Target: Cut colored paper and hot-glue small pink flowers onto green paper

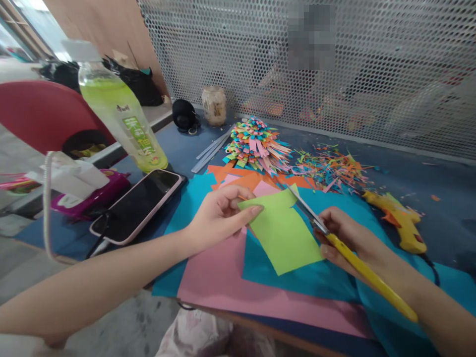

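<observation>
My left hand (226,213) pinches the upper left edge of a lime green paper sheet (286,233) between thumb and fingers. A short slit runs in from the sheet's right edge near its top. My right hand (345,238) grips yellow-handled scissors (357,263), whose metal blades point up and left at that slit. The right fingers are partly hidden behind the scissors. Beneath both hands lie a pink sheet (215,272) and blue sheets (260,263), with orange paper (238,176) behind them.
A cone of colourful paper strips (256,148) stands behind, beside a heap of paper scraps (330,168). A yellow glue gun (401,223) lies right. On the left are a phone (141,206), drink bottle (119,109) and purple tissue holder (92,193). A perforated metal panel (238,44) bounds the back.
</observation>
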The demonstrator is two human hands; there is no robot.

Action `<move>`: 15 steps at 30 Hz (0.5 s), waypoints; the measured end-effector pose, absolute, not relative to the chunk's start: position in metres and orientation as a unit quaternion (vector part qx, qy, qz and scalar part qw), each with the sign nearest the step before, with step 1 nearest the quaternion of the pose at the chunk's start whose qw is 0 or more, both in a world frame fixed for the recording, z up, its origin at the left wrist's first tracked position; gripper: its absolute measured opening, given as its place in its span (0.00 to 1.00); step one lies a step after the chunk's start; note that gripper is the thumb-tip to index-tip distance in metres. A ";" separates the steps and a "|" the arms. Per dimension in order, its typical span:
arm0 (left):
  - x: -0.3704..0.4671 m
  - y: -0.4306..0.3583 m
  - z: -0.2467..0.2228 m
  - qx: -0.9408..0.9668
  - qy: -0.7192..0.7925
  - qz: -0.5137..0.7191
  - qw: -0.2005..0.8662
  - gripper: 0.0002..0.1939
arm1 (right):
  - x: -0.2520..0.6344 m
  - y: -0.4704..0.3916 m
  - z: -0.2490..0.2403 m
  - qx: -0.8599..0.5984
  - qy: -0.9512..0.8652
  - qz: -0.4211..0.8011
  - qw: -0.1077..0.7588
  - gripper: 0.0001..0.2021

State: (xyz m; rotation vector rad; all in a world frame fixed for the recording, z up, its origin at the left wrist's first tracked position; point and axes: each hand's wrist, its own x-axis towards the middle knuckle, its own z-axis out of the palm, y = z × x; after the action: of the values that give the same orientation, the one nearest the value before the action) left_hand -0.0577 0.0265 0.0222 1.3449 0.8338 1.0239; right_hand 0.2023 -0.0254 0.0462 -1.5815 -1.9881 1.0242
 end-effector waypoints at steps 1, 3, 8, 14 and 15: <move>-0.058 0.027 0.023 0.575 0.363 0.442 0.585 0.16 | 0.203 -0.025 0.046 -0.563 -0.712 0.372 0.193 0.13; -0.057 0.028 0.025 0.569 0.373 0.453 0.576 0.17 | 0.204 -0.026 0.044 -0.559 -0.716 0.375 0.186 0.13; -0.056 0.028 0.026 0.570 0.373 0.445 0.582 0.18 | 0.204 -0.026 0.043 -0.554 -0.713 0.392 0.174 0.13; -0.056 0.028 0.022 0.574 0.351 0.419 0.610 0.17 | 0.203 -0.026 0.042 -0.562 -0.706 0.390 0.184 0.15; -0.056 0.028 0.021 0.575 0.348 0.417 0.612 0.18 | 0.203 -0.026 0.041 -0.564 -0.706 0.386 0.186 0.15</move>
State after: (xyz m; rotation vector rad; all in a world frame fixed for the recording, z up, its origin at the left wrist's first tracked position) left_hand -0.0559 0.0285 0.0213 1.3253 0.8026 0.9623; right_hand 0.2033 -0.0255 0.0411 -1.5898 -1.9873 1.0878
